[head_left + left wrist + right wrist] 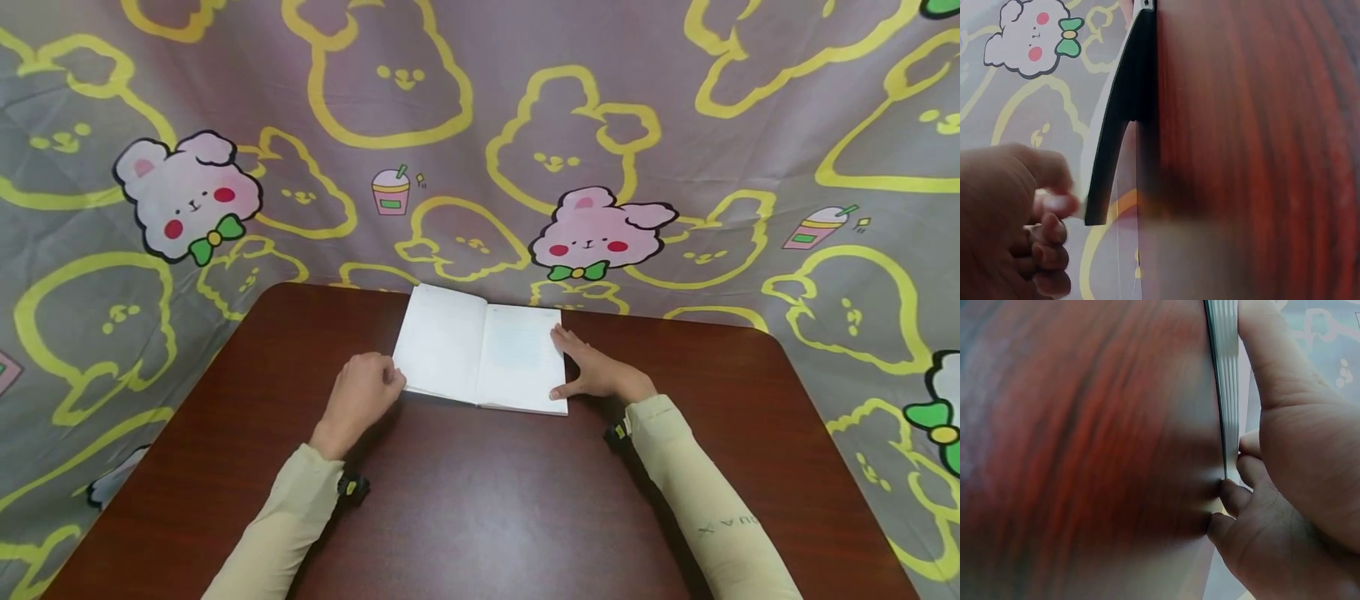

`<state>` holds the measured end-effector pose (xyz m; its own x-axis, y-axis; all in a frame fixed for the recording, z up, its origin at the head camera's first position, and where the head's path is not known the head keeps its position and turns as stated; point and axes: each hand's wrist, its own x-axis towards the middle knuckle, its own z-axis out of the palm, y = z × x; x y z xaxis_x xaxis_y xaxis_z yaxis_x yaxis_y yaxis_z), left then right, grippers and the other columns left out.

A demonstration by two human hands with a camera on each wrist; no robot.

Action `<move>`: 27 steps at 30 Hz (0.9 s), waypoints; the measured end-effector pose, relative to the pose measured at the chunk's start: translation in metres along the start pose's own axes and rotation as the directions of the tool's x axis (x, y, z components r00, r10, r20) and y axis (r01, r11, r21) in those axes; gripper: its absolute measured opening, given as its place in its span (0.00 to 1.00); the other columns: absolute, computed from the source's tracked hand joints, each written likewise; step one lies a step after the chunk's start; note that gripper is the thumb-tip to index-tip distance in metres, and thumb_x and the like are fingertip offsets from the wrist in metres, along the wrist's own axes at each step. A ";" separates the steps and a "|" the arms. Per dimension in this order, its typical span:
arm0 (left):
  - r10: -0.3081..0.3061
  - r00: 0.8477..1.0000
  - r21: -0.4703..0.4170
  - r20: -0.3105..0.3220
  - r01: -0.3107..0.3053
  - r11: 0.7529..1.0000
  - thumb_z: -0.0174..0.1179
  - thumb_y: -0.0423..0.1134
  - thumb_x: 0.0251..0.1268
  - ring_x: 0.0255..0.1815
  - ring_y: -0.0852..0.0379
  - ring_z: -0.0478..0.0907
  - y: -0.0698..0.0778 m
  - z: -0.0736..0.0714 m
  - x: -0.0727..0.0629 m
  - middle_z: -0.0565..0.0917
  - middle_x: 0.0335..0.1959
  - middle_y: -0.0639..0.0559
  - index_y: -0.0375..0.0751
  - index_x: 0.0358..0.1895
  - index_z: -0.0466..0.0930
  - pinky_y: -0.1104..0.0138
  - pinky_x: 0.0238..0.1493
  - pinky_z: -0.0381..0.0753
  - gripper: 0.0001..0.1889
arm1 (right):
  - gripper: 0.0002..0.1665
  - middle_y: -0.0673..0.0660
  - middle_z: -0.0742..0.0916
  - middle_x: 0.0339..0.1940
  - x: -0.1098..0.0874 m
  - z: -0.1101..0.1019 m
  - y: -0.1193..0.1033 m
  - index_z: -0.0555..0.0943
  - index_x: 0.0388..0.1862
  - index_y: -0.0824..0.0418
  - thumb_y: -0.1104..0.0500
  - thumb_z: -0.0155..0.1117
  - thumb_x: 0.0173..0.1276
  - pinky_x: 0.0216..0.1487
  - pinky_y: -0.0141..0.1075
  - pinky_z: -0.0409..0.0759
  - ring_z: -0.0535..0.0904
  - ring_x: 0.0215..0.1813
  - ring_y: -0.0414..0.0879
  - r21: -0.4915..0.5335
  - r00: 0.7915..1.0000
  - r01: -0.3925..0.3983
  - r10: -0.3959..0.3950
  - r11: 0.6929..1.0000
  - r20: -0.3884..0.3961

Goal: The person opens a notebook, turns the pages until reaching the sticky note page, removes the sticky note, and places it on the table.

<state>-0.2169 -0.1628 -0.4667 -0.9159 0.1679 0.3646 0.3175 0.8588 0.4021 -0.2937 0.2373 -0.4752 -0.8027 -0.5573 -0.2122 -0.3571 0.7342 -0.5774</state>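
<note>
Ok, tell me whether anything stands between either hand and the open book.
Nothing visible does. The left hand is right at the open book, its fingertips at the near outer corner of the left page; the right hand touches the outer edge of the right page.

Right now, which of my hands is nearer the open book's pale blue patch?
Your right hand: it touches the page bearing the patch; your left hand is at the near outer corner of the opposite page.
</note>
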 end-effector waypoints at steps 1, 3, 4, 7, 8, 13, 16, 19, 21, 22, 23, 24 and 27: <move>-0.017 1.000 0.000 0.023 0.017 1.000 0.60 0.31 0.63 0.18 0.59 0.59 -0.001 0.001 0.000 0.62 0.13 0.56 0.44 0.12 0.68 0.66 0.20 0.63 0.20 | 0.74 0.67 0.44 0.85 0.000 0.000 0.000 0.41 0.84 0.67 0.43 0.80 0.56 0.79 0.64 0.45 0.36 0.85 0.64 -0.003 1.000 -0.001 0.001 1.000 0.001; -0.049 0.997 -0.003 0.067 0.050 0.999 0.59 0.30 0.63 0.18 0.60 0.55 -0.002 0.004 0.001 0.57 0.13 0.58 0.45 0.11 0.63 0.67 0.19 0.60 0.23 | 0.74 0.66 0.44 0.85 0.000 0.000 0.001 0.41 0.84 0.67 0.43 0.80 0.56 0.79 0.64 0.45 0.36 0.85 0.63 -0.006 1.000 -0.004 0.004 1.000 0.001; -0.062 0.995 -0.003 0.085 0.062 0.998 0.59 0.30 0.62 0.18 0.60 0.53 -0.002 0.005 0.001 0.55 0.13 0.58 0.46 0.10 0.61 0.67 0.19 0.58 0.24 | 0.74 0.66 0.44 0.85 0.000 0.000 0.001 0.41 0.84 0.66 0.43 0.80 0.56 0.79 0.63 0.45 0.36 0.85 0.63 -0.007 1.000 -0.005 0.005 1.000 0.001; -0.098 0.987 -0.007 0.124 0.100 0.995 0.59 0.29 0.61 0.18 0.60 0.50 -0.003 0.007 0.002 0.52 0.14 0.59 0.47 0.10 0.58 0.67 0.18 0.56 0.25 | 0.74 0.65 0.44 0.85 0.001 -0.001 0.002 0.41 0.84 0.66 0.43 0.80 0.57 0.80 0.62 0.44 0.36 0.85 0.62 -0.011 1.000 -0.003 0.003 1.000 0.001; -0.110 0.985 -0.006 0.134 0.112 0.994 0.58 0.29 0.60 0.19 0.60 0.50 -0.004 0.008 0.002 0.51 0.14 0.59 0.47 0.09 0.58 0.67 0.18 0.55 0.25 | 0.74 0.65 0.44 0.85 0.001 -0.001 0.002 0.41 0.84 0.66 0.43 0.80 0.57 0.80 0.62 0.44 0.36 0.85 0.62 -0.012 1.000 -0.002 0.002 1.000 0.002; -0.165 0.966 -0.001 0.199 0.169 0.986 0.57 0.27 0.58 0.18 0.61 0.51 -0.003 0.011 0.005 0.53 0.13 0.59 0.47 0.09 0.59 0.68 0.17 0.55 0.24 | 0.73 0.67 0.44 0.85 0.002 -0.001 0.003 0.41 0.83 0.68 0.43 0.79 0.58 0.79 0.63 0.45 0.37 0.85 0.64 -0.008 1.000 0.015 -0.014 1.000 0.005; -0.189 0.956 -0.002 0.225 0.194 0.981 0.57 0.27 0.59 0.16 0.61 0.52 -0.002 0.011 0.005 0.54 0.13 0.58 0.46 0.10 0.59 0.68 0.16 0.55 0.24 | 0.72 0.68 0.44 0.85 0.001 -0.001 0.002 0.41 0.83 0.69 0.44 0.79 0.58 0.79 0.64 0.45 0.37 0.84 0.65 -0.001 1.000 0.027 -0.027 1.000 0.000; -0.204 0.950 -0.007 0.235 0.212 0.977 0.57 0.28 0.60 0.16 0.60 0.52 -0.002 0.011 0.004 0.54 0.12 0.58 0.46 0.10 0.60 0.68 0.16 0.55 0.23 | 0.73 0.68 0.45 0.85 0.000 -0.001 0.001 0.41 0.83 0.70 0.44 0.79 0.58 0.79 0.63 0.45 0.37 0.84 0.65 0.001 1.000 0.024 -0.024 1.000 -0.004; -0.215 0.948 -0.014 0.235 0.225 0.974 0.57 0.28 0.60 0.16 0.60 0.52 -0.002 0.011 0.004 0.54 0.12 0.58 0.46 0.10 0.60 0.68 0.17 0.55 0.23 | 0.73 0.68 0.45 0.85 0.000 -0.001 0.000 0.41 0.83 0.70 0.44 0.79 0.58 0.80 0.63 0.45 0.37 0.84 0.64 -0.005 1.000 0.023 -0.024 1.000 -0.007; -0.221 0.946 -0.017 0.236 0.231 0.973 0.57 0.28 0.60 0.16 0.60 0.52 -0.002 0.010 0.004 0.54 0.13 0.58 0.46 0.10 0.60 0.68 0.17 0.55 0.23 | 0.73 0.68 0.46 0.85 -0.001 -0.001 0.000 0.41 0.83 0.69 0.44 0.79 0.57 0.80 0.63 0.45 0.37 0.84 0.64 -0.008 1.000 0.022 -0.022 1.000 -0.007; -0.231 0.943 -0.020 0.239 0.243 0.970 0.58 0.29 0.60 0.16 0.60 0.52 -0.002 0.010 0.003 0.54 0.13 0.58 0.46 0.10 0.60 0.68 0.17 0.55 0.23 | 0.73 0.68 0.46 0.85 -0.001 -0.001 0.000 0.41 0.83 0.69 0.44 0.79 0.57 0.80 0.63 0.45 0.38 0.84 0.64 -0.011 1.000 0.022 -0.022 1.000 -0.008; -0.239 0.941 -0.022 0.240 0.252 0.968 0.58 0.29 0.60 0.16 0.60 0.52 -0.002 0.010 0.003 0.54 0.13 0.57 0.46 0.10 0.60 0.68 0.17 0.56 0.23 | 0.73 0.68 0.46 0.85 -0.001 0.000 0.000 0.41 0.83 0.69 0.43 0.79 0.57 0.80 0.62 0.45 0.38 0.84 0.64 -0.014 1.000 0.020 -0.020 1.000 -0.007; -0.260 0.937 -0.015 0.232 0.271 0.962 0.63 0.32 0.62 0.16 0.58 0.57 -0.004 0.009 0.002 0.57 0.12 0.56 0.44 0.11 0.64 0.67 0.18 0.60 0.23 | 0.73 0.68 0.45 0.85 0.000 0.000 0.000 0.41 0.83 0.69 0.43 0.79 0.58 0.79 0.63 0.45 0.38 0.84 0.65 -0.013 1.000 0.021 -0.021 1.000 -0.006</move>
<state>-0.2227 -0.1617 -0.4753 -0.9981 0.0461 0.0420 0.0609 0.8646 0.4988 -0.2933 0.2375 -0.4752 -0.7978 -0.5702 -0.1958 -0.3799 0.7277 -0.5711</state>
